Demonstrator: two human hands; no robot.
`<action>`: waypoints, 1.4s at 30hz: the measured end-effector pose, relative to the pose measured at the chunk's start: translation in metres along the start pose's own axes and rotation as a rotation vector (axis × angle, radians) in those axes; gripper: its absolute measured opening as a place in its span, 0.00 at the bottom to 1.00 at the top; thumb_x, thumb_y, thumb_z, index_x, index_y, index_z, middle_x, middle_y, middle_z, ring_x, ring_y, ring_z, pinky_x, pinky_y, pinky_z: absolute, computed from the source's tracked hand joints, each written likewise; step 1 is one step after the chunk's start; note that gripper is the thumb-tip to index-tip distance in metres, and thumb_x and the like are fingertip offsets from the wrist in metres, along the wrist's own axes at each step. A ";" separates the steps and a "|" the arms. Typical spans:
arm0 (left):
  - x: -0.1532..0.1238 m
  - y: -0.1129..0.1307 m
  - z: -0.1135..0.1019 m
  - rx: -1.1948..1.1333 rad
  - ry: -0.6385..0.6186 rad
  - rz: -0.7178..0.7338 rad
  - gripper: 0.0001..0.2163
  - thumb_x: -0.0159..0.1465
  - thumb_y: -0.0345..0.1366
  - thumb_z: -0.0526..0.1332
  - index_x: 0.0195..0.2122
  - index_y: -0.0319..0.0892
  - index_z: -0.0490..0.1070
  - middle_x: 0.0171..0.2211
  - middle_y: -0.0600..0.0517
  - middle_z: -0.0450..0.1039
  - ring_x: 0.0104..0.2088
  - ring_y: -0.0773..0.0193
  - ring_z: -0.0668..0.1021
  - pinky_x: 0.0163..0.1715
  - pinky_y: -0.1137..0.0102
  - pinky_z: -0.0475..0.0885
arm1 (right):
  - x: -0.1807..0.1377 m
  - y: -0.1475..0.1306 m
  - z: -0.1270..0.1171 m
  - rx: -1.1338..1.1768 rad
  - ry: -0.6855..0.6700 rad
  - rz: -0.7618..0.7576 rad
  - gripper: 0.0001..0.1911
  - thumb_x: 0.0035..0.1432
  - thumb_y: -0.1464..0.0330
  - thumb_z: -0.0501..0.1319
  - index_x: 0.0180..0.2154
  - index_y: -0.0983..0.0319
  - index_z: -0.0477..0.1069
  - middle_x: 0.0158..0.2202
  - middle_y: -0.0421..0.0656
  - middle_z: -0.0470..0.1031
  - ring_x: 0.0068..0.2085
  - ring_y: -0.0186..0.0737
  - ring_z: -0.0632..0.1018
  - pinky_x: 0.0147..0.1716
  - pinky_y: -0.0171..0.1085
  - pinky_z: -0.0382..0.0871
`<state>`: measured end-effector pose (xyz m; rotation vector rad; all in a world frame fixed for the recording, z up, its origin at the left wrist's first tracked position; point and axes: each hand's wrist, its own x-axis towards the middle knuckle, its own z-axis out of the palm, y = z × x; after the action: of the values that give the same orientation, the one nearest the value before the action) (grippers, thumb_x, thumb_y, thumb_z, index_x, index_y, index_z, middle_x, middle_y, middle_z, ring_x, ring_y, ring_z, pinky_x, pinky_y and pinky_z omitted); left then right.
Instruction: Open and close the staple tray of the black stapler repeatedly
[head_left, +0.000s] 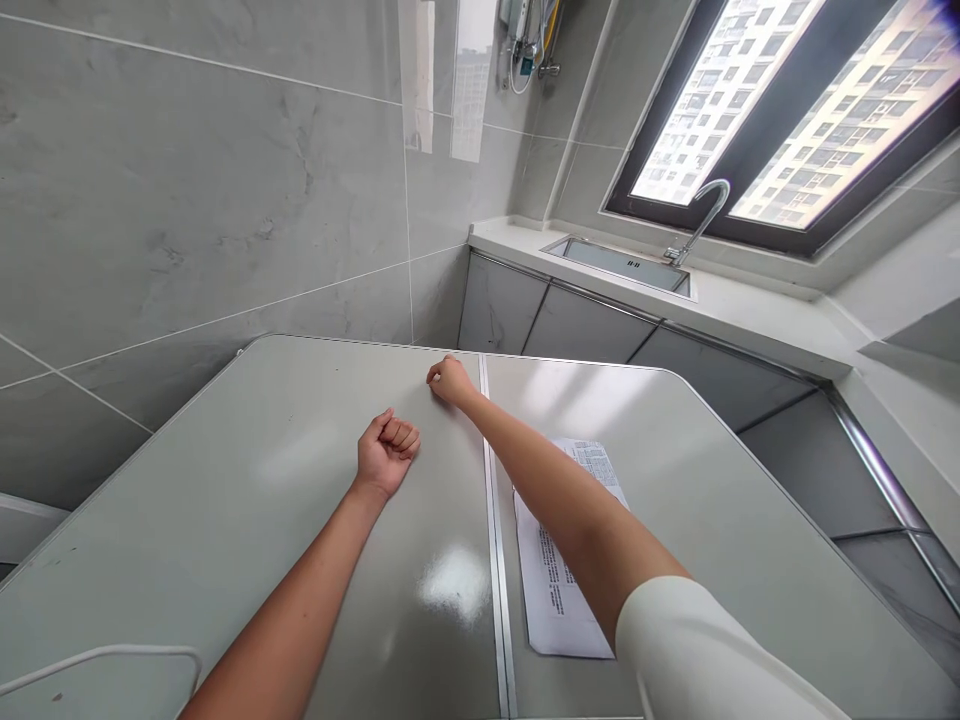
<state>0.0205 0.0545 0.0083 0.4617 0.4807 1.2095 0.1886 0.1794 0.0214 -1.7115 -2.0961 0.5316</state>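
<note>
A pale grey folding table (225,500) fills the lower view, with a metal seam (491,500) running down its middle. My left hand (386,452) rests on the left half, curled into a loose fist with nothing visible in it. My right hand (450,380) reaches to the far edge by the seam, fingers bent and pressed on the tabletop; whether they pinch anything is hidden. My right forearm lies over a printed paper sheet (559,580) on the right half.
A grey tiled wall (187,200) stands close behind the table. A counter with a steel sink (622,262) and curved tap (701,215) runs under a window at the back right. A white cable (97,660) loops at the near left edge.
</note>
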 end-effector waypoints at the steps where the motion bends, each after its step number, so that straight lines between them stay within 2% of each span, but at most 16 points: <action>1: 0.000 0.000 0.000 -0.005 0.003 -0.005 0.27 0.66 0.36 0.60 0.19 0.44 0.39 0.17 0.59 0.39 0.16 0.70 0.54 0.16 0.70 0.51 | -0.002 -0.001 -0.004 -0.005 -0.004 -0.005 0.12 0.57 0.78 0.63 0.42 0.63 0.80 0.47 0.49 0.74 0.48 0.44 0.73 0.43 0.36 0.69; 4: 0.000 0.000 0.001 -0.023 -0.001 -0.015 0.27 0.66 0.36 0.60 0.19 0.44 0.39 0.17 0.59 0.39 0.16 0.70 0.55 0.16 0.70 0.50 | -0.018 -0.001 -0.020 -0.032 -0.046 -0.044 0.15 0.58 0.76 0.65 0.48 0.62 0.78 0.49 0.49 0.73 0.49 0.45 0.73 0.44 0.37 0.68; 6: 0.001 0.000 0.002 -0.031 -0.001 -0.025 0.27 0.66 0.36 0.60 0.19 0.44 0.39 0.17 0.59 0.39 0.16 0.71 0.55 0.16 0.70 0.50 | -0.045 0.007 -0.036 -0.065 -0.111 -0.079 0.13 0.56 0.76 0.67 0.44 0.61 0.79 0.45 0.47 0.75 0.49 0.46 0.73 0.44 0.38 0.67; 9: 0.001 -0.001 0.002 -0.036 0.012 -0.049 0.27 0.65 0.35 0.61 0.19 0.44 0.40 0.17 0.59 0.39 0.16 0.71 0.56 0.16 0.70 0.50 | -0.107 0.030 -0.066 -0.115 -0.243 -0.116 0.08 0.52 0.77 0.70 0.35 0.60 0.79 0.38 0.45 0.78 0.46 0.47 0.75 0.45 0.39 0.67; 10: 0.001 -0.002 0.002 -0.037 0.011 -0.053 0.27 0.65 0.35 0.61 0.19 0.44 0.40 0.17 0.59 0.39 0.16 0.71 0.56 0.16 0.71 0.50 | -0.130 0.039 -0.075 -0.128 -0.275 -0.135 0.09 0.53 0.76 0.70 0.36 0.59 0.80 0.40 0.44 0.78 0.47 0.48 0.75 0.46 0.40 0.68; 12: 0.001 -0.003 0.002 -0.041 0.008 -0.059 0.27 0.65 0.35 0.62 0.19 0.44 0.40 0.17 0.59 0.39 0.16 0.71 0.56 0.16 0.71 0.50 | -0.171 0.056 -0.092 -0.102 -0.359 -0.297 0.11 0.57 0.74 0.68 0.42 0.57 0.79 0.47 0.44 0.79 0.52 0.48 0.75 0.50 0.42 0.68; 13: 0.001 -0.003 0.002 -0.042 0.011 -0.063 0.27 0.64 0.35 0.62 0.19 0.44 0.41 0.17 0.59 0.40 0.16 0.71 0.56 0.16 0.71 0.51 | -0.186 0.062 -0.097 -0.085 -0.406 -0.361 0.13 0.60 0.76 0.65 0.45 0.56 0.79 0.51 0.43 0.78 0.53 0.46 0.74 0.51 0.42 0.68; 15: 0.001 -0.004 0.002 -0.038 0.024 -0.075 0.27 0.64 0.35 0.62 0.19 0.44 0.41 0.17 0.59 0.41 0.16 0.71 0.56 0.16 0.70 0.51 | -0.204 0.068 -0.100 -0.103 -0.412 -0.419 0.18 0.63 0.79 0.59 0.49 0.55 0.77 0.52 0.43 0.77 0.53 0.44 0.74 0.52 0.42 0.67; 18: 0.001 -0.004 0.002 -0.022 0.014 -0.074 0.27 0.64 0.35 0.62 0.19 0.44 0.41 0.16 0.59 0.41 0.16 0.71 0.56 0.16 0.70 0.51 | -0.204 0.066 -0.094 -0.220 -0.442 -0.445 0.15 0.60 0.80 0.60 0.45 0.58 0.76 0.44 0.43 0.78 0.48 0.45 0.74 0.46 0.41 0.67; 21: 0.000 -0.002 0.002 -0.005 -0.011 -0.041 0.27 0.65 0.35 0.62 0.19 0.44 0.40 0.17 0.59 0.41 0.16 0.71 0.55 0.16 0.70 0.51 | -0.192 0.056 -0.087 -0.319 -0.596 -0.513 0.14 0.52 0.83 0.62 0.35 0.60 0.75 0.36 0.42 0.76 0.44 0.43 0.73 0.39 0.38 0.64; 24: 0.000 -0.001 0.001 0.010 -0.025 -0.017 0.27 0.65 0.35 0.61 0.19 0.44 0.40 0.17 0.59 0.40 0.16 0.71 0.55 0.16 0.70 0.51 | -0.192 0.049 -0.088 -0.367 -0.670 -0.598 0.13 0.50 0.84 0.63 0.31 0.60 0.73 0.36 0.41 0.74 0.42 0.42 0.72 0.38 0.38 0.61; 27: -0.001 -0.001 0.002 0.024 -0.030 -0.017 0.27 0.65 0.35 0.61 0.19 0.44 0.41 0.18 0.59 0.39 0.17 0.70 0.54 0.16 0.70 0.51 | -0.205 0.047 -0.091 -0.284 -0.686 -0.654 0.11 0.54 0.76 0.70 0.38 0.59 0.75 0.41 0.41 0.75 0.45 0.42 0.73 0.41 0.39 0.62; 30: -0.002 -0.002 0.003 0.027 -0.024 -0.022 0.27 0.66 0.35 0.61 0.19 0.44 0.41 0.18 0.59 0.39 0.17 0.70 0.55 0.17 0.70 0.52 | -0.221 0.049 -0.091 -0.222 -0.710 -0.678 0.16 0.56 0.71 0.72 0.46 0.58 0.75 0.42 0.40 0.76 0.45 0.41 0.73 0.44 0.40 0.61; 34: -0.002 -0.003 0.003 0.029 -0.033 -0.025 0.27 0.65 0.35 0.61 0.19 0.44 0.41 0.18 0.59 0.39 0.17 0.70 0.54 0.16 0.70 0.51 | -0.233 0.049 -0.085 -0.303 -0.697 -0.716 0.06 0.58 0.74 0.69 0.35 0.59 0.75 0.38 0.40 0.75 0.42 0.40 0.71 0.43 0.40 0.58; 36: -0.001 -0.003 0.003 0.036 -0.038 -0.021 0.27 0.65 0.35 0.61 0.19 0.44 0.42 0.18 0.59 0.39 0.17 0.70 0.54 0.17 0.70 0.51 | -0.235 0.047 -0.084 -0.320 -0.695 -0.748 0.07 0.58 0.77 0.67 0.32 0.60 0.74 0.37 0.40 0.74 0.42 0.41 0.71 0.42 0.40 0.58; 42: -0.001 -0.002 0.004 0.062 -0.035 -0.015 0.26 0.65 0.36 0.61 0.18 0.44 0.42 0.18 0.59 0.39 0.17 0.71 0.54 0.16 0.70 0.51 | -0.244 0.047 -0.088 -0.317 -0.681 -0.784 0.09 0.62 0.79 0.61 0.37 0.59 0.73 0.33 0.40 0.73 0.41 0.42 0.71 0.40 0.39 0.59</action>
<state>0.0240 0.0531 0.0106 0.5311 0.4916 1.1727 0.3181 -0.0468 0.0596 -0.7075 -3.2117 0.5895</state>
